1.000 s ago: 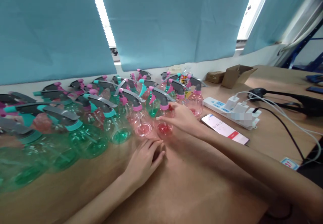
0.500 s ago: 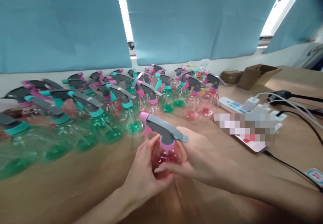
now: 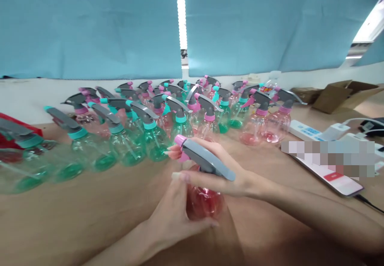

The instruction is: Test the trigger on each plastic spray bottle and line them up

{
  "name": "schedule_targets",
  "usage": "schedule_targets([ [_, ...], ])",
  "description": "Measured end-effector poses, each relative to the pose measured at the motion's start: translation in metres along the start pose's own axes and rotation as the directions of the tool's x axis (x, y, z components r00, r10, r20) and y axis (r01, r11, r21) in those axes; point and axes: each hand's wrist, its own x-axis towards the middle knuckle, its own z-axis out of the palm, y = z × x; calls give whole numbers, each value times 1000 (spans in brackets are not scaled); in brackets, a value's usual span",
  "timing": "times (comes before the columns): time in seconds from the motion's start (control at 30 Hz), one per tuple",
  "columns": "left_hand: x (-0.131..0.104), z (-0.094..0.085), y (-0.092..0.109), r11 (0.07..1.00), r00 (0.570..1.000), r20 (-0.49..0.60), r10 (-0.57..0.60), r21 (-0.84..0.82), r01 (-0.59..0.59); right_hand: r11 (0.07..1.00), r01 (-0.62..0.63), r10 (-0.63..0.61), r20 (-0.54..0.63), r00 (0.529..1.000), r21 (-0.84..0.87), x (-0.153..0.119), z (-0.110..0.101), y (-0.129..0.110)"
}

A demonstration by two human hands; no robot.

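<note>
The brown tabletop (image 3: 99, 222) supports upright green spray bottles (image 3: 157, 142) and pink spray bottles (image 3: 279, 126), ranged beyond my left hand (image 3: 168, 218) and right hand (image 3: 237, 182). Right of my right hand lies a phone (image 3: 345, 182); farther out lie a white power strip (image 3: 303, 131) and an open cardboard box (image 3: 333, 98).

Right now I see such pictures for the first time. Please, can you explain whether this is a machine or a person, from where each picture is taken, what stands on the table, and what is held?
There is no machine: these are a person's bare hands. Every picture comes from one camera worn on the head, looking forward and down. The left hand is around the lower part of a pink spray bottle; the right hand is around its top. Beyond, on the table, stand green bottles and other pink bottles. To the right are a phone, a power strip and an open box.
</note>
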Motion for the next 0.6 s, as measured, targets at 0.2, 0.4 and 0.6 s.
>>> schedule_targets([
  [0.2,-2,-20,-19,960,992,121,28,272,-61,996,44,-36,-98,995,77,-1,-2,11],
  [0.4,-2,-27,-34,858,993,117,-17,511,-45,998,53,-56,-188,981,-19,-8,-25,16],
  [0.6,-2,-25,-33,838,991,129,-22,543,-52,995,-81,74,-108,991,-65,-15,-22,19],
])
